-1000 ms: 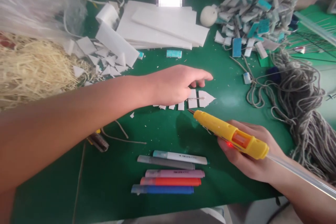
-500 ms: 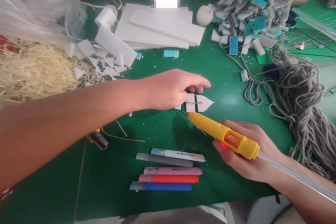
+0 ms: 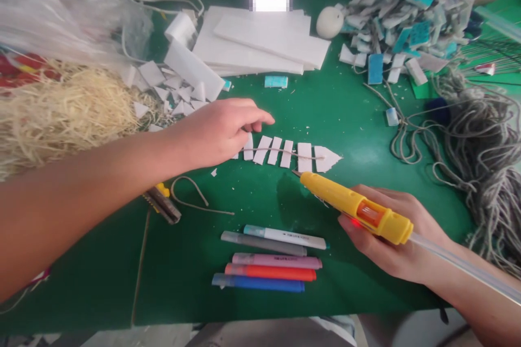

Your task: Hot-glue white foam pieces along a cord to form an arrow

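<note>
My right hand (image 3: 391,227) is wrapped around a yellow hot glue gun (image 3: 350,200), its red light lit and a clear glue stick (image 3: 456,260) trailing from its back. The metal nozzle points left, just below a row of white foam pieces. At the row's right end lies a pointed foam piece (image 3: 325,159); narrow foam strips (image 3: 273,150) follow to its left. A thin grey cord (image 3: 280,150) runs across the pieces. Above the left end of the row is my left hand (image 3: 228,130), index finger stretched out and fingers apart. It hides the remaining pieces there.
Several markers (image 3: 268,271) lie near the front edge, with a utility knife (image 3: 163,203) to their left. White foam sheets (image 3: 260,38) and a white ball (image 3: 329,23) are at the back. Foam scraps (image 3: 419,16) and grey yarn (image 3: 472,152) fill the right; straw shreds (image 3: 65,114) lie left.
My left hand has moved left along the row, uncovering several foam strips and the cord across them. The glue gun stays beside the row, and the view has shifted slightly.
</note>
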`<state>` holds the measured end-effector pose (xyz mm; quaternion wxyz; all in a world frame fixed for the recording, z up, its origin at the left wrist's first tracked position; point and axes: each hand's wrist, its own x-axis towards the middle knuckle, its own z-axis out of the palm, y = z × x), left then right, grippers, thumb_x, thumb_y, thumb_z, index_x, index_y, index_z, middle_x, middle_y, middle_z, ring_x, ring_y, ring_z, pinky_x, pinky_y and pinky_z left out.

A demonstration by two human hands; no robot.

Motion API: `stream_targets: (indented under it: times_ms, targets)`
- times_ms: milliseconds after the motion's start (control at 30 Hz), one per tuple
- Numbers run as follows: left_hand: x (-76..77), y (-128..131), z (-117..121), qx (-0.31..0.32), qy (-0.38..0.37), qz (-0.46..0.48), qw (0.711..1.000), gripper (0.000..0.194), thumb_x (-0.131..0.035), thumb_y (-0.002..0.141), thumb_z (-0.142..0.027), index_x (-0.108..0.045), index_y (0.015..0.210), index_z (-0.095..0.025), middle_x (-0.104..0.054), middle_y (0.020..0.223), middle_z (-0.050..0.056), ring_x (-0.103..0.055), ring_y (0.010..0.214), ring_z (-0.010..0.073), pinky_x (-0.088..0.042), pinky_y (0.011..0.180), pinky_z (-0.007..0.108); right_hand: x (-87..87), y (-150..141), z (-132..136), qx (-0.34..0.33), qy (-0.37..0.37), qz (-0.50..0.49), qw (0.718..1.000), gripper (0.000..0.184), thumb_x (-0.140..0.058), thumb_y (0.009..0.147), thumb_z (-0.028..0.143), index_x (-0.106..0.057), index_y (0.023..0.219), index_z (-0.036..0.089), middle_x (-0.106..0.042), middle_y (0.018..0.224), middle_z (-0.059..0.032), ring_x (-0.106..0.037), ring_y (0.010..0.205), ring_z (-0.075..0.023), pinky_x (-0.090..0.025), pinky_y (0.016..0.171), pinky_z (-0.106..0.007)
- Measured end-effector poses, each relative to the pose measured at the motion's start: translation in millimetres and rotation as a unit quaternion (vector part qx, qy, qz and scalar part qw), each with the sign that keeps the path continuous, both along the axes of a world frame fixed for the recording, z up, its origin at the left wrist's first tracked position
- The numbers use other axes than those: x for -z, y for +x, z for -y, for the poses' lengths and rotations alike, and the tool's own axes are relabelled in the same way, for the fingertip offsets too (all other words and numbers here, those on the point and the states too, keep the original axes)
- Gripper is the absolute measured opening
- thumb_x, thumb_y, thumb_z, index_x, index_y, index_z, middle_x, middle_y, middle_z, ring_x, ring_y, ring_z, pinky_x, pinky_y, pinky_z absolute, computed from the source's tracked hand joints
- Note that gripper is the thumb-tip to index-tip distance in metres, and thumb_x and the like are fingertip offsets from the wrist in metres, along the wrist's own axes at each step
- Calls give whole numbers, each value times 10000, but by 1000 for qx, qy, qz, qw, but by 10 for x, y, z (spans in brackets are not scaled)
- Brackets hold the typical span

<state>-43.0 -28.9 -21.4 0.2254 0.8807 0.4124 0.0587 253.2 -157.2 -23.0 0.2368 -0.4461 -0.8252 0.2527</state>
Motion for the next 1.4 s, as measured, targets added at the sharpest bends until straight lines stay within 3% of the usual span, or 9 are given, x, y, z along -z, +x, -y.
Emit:
stream_targets:
  times_ms: [167, 333, 500, 633, 733, 833, 1067, 1233, 1400]
  targets:
    - [36, -5, 52, 12, 18, 22, 1000, 567, -373, 900, -145, -688, 1364, -228, -735, 1162, 55, -688, 1060, 190, -563, 1004, 313, 2, 7, -1, 3, -9, 5, 1000, 187, -524, 945, 171, -411, 821, 254, -434, 616, 69, -407, 452, -94, -333, 444, -256]
    - [40, 208, 17, 55, -5, 37, 998, 606, -375, 905, -97, -639, 1429, -247, -729, 1300, 34, -673, 1181, 187, -530, 1087, 336, -4, 4, 5, 10, -18, 7, 1000, 207, -529, 942, 170, -403, 802, 255, -419, 610, 67, -398, 447, -95, -329, 444, -264]
    - [17, 330, 71, 87, -16, 47, 995, 573, -396, 902, -54, -656, 1389, -211, -745, 1216, 58, -679, 1153, 183, -539, 1016, 295, 7, 14, 9, 1, -8, 4, 1000, 201, -521, 953, 174, -406, 809, 253, -431, 621, 63, -405, 458, -93, -333, 450, -262]
    - [-54, 196, 143, 61, -10, 23, 998, 562, -385, 915, -102, -638, 1404, -214, -728, 1293, 58, -671, 1198, 192, -525, 1063, 315, 14, 20, 15, 0, 4, -1, 1000, 174, -518, 946, 160, -427, 827, 250, -459, 634, 59, -420, 468, -95, -340, 456, -260]
    - [-90, 35, 209, 63, 9, 9, 998, 537, -456, 950, -246, -580, 1472, -230, -674, 1417, 61, -631, 1291, 232, -494, 1145, 371, 14, 19, 15, 5, -6, -5, 1000, 177, -521, 942, 167, -432, 812, 249, -445, 620, 63, -412, 457, -93, -344, 455, -264]
    - [-101, -75, 309, 70, 15, -20, 997, 637, -550, 954, -375, -469, 1570, -236, -628, 1463, 88, -602, 1321, 268, -501, 1142, 389, 10, 18, 11, 5, -17, -9, 1000, 186, -519, 943, 174, -431, 798, 249, -440, 607, 63, -410, 450, -94, -342, 455, -272]
    - [1, -75, 384, 69, 51, -51, 995, 600, -521, 976, -346, -472, 1564, -236, -667, 1346, 104, -624, 1227, 278, -526, 1066, 401, 0, 12, 0, 5, -10, 0, 1000, 180, -512, 941, 173, -432, 801, 252, -444, 608, 64, -417, 453, -91, -342, 449, -260]
    - [35, 46, 315, 72, 55, -28, 996, 662, -588, 953, -388, -441, 1582, -240, -613, 1486, 100, -574, 1350, 301, -456, 1184, 449, -4, 9, 0, 7, -7, 5, 1000, 179, -516, 941, 189, -451, 786, 250, -453, 604, 56, -422, 449, -96, -342, 451, -270]
    - [69, 201, 269, 109, 22, 11, 994, 680, -606, 930, -261, -433, 1587, -219, -622, 1486, 91, -578, 1356, 268, -487, 1149, 391, 0, 7, 5, 4, -7, -4, 1000, 195, -520, 945, 170, -414, 804, 253, -426, 604, 70, -408, 440, -90, -339, 443, -258]
